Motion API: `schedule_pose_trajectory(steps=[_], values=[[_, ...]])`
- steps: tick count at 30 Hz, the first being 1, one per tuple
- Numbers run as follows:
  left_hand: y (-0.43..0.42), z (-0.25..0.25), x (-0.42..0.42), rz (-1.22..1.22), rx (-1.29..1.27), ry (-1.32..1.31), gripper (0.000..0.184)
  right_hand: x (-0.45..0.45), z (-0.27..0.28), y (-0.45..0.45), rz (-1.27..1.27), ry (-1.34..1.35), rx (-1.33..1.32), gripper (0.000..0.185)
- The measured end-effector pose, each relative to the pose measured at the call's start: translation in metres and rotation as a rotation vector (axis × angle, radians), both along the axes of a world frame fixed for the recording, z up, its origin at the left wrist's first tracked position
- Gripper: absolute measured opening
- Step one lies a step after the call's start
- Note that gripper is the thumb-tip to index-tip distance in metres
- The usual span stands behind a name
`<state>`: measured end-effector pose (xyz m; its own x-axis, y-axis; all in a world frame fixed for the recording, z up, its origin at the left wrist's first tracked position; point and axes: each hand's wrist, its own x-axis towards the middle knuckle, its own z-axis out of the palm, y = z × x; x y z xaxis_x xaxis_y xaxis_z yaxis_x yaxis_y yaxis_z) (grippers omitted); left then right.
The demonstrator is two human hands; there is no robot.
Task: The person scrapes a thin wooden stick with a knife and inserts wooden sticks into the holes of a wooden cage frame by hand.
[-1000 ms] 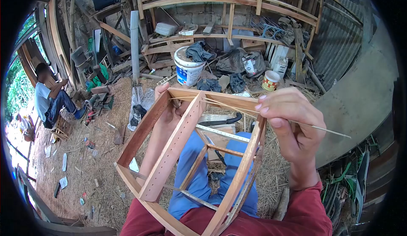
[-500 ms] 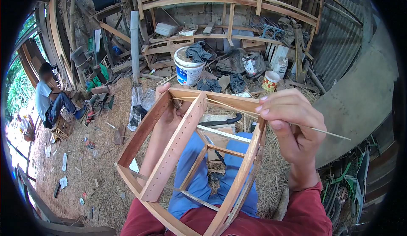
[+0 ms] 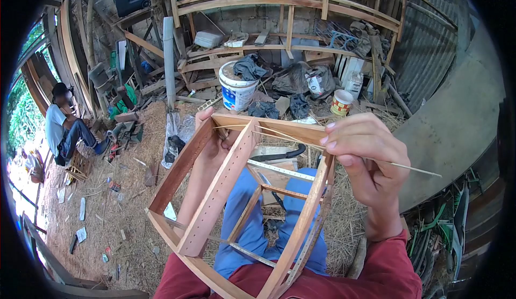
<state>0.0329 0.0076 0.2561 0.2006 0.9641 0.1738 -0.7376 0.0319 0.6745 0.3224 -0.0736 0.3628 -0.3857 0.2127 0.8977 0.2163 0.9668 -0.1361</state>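
Wooden frame (image 3: 217, 191), its middle bar dotted with small holes, is held tilted above the blue-trousered legs (image 3: 242, 237) in the head view, the left hand (image 3: 216, 149) curled around its far left corner. At the far right corner, the right hand (image 3: 368, 151) pinches a thin strip (image 3: 411, 168) between thumb and fingers, one end jutting out to the right; a white bucket (image 3: 236, 93) stands on the ground beyond.

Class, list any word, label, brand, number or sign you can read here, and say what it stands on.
No text is readable.
White round bucket with blue printing: too small and blurred.
White bag with dark markings: too blurred.
Small round white tub with a red-and-yellow band: any lettering too small.
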Motion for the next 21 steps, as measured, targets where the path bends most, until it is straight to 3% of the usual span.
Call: schedule_pose_trajectory(steps=[4,6,10,16,21], values=[[-0.002,0.002,0.003,-0.014,-0.075,-0.101,0.057,0.001,0.000,0.000,-0.002,0.003,0.003,0.011],[0.006,-0.009,-0.004,-0.128,0.114,-0.038,0.057,0.001,-0.001,0.000,-0.003,0.013,-0.004,0.011],[0.008,-0.010,-0.006,-0.128,0.159,-0.005,0.057,0.003,-0.001,0.000,-0.001,-0.006,0.004,0.012],[-0.003,0.003,0.006,0.062,-0.041,-0.020,0.057,0.004,0.000,-0.001,-0.009,-0.009,-0.006,0.014],[0.005,0.000,0.001,0.035,0.148,0.117,0.056,0.006,0.000,-0.002,-0.013,-0.004,-0.029,0.014]])
